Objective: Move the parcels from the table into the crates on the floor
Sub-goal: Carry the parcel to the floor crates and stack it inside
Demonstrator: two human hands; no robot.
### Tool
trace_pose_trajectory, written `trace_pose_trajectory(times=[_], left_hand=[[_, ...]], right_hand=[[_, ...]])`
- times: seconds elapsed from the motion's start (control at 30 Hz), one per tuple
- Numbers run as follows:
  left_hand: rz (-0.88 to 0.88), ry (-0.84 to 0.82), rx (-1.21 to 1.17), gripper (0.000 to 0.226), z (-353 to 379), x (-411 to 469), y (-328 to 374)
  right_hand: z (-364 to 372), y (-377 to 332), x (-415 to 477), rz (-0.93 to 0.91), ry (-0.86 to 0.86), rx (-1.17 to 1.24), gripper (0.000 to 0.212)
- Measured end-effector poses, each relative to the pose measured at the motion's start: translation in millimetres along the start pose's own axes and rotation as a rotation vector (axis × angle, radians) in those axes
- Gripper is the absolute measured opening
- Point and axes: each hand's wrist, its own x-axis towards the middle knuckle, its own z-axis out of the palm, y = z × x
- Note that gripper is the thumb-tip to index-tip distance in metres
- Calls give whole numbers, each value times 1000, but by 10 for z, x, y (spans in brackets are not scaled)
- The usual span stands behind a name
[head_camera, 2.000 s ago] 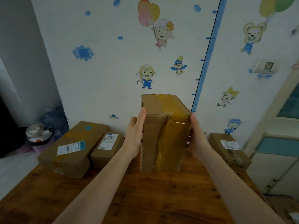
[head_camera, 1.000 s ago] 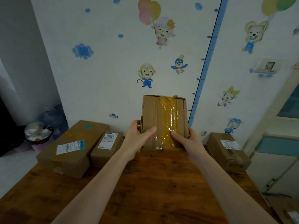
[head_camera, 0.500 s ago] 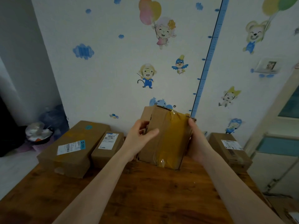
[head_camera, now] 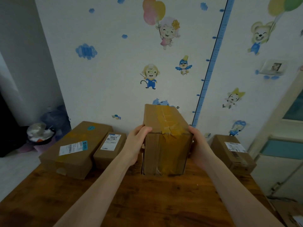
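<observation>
A brown cardboard parcel sealed with yellow tape is in the middle of the wooden table, its long side running away from me. My left hand grips its left side, thumb curled over the top edge. My right hand holds its right side, fingers hidden behind the box. Whether the parcel's bottom touches the table I cannot tell. Three more parcels lie on the table: a large one and a small one on the left, one on the right. No crate is in view.
A wall with cartoon stickers rises right behind the table. Bags and a dark bowl of rubbish sit on the floor at the left. A pale cabinet or door stands at the right, with a cardboard box low on the floor.
Both hands have been turning the taped parcel over: it stood tall, then showed its taped face, then tilted. Now its end faces me and its top runs toward the wall.
</observation>
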Motion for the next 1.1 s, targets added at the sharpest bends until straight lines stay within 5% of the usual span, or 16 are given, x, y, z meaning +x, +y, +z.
trace_pose_trajectory(times=[0.2, 0.33, 0.63, 0.8, 0.97, 1.1], left_hand=[[-34, 40, -65, 4, -32, 35, -1], [-14, 61, -5, 22, -8, 30, -25], [114, -12, 242, 37, 41, 30, -5], [58, 31, 171, 53, -23, 45, 8], [9, 54, -123, 40, -105, 43, 128], [23, 70, -235, 37, -114, 12, 129]], right_hand=[[-43, 54, 61, 47, 28, 21, 71], [-34, 14, 84, 95, 91, 3, 40], [-33, 139, 45, 159, 24, -23, 88], [-36, 91, 43, 120, 30, 25, 34], [-65, 131, 50, -34, 146, -159, 29], [-56, 120, 43, 103, 50, -142, 75]])
